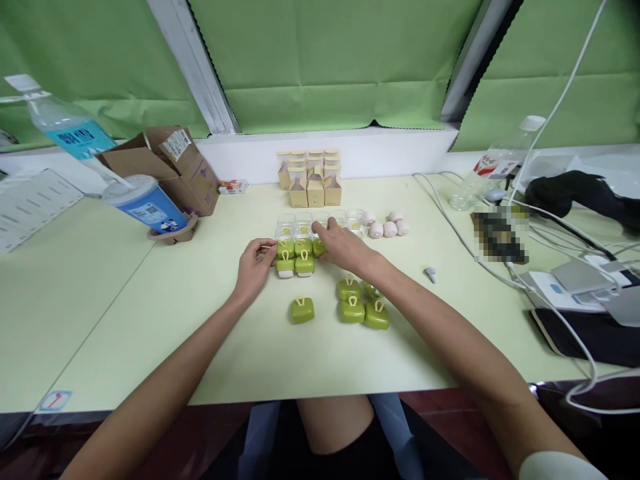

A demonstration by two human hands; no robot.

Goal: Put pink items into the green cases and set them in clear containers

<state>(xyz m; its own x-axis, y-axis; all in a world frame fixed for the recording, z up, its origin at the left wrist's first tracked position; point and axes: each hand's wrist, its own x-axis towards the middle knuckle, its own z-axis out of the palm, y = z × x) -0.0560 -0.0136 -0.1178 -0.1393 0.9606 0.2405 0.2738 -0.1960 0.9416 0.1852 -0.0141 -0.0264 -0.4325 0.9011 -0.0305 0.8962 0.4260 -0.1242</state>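
A block of small green cases (pixel 304 265) with pale yellow loops on top stands mid-table; the two nearest show white bottoms. My left hand (pixel 254 268) rests at the left side of this block, its fingers apart and bent, the tips touching the outer cases. My right hand (pixel 345 248) reaches over the block's right end, with thumb and forefinger around a green case (pixel 319 248) that it partly hides. Just behind are rows of clear plastic cups (pixel 303 225), some with a yellow mark inside. A single green case (pixel 303 311) sits nearer me.
Several more green cases (pixel 353 310) lie beneath my right forearm. Small pink rounded pieces (pixel 390 229) lie right of the cups. Open cardboard boxes (pixel 315 191) stand at the back. A carton (pixel 185 173) and blue tub (pixel 150 207) are left; cables (pixel 450 230) and a bottle (pixel 493 170) are right.
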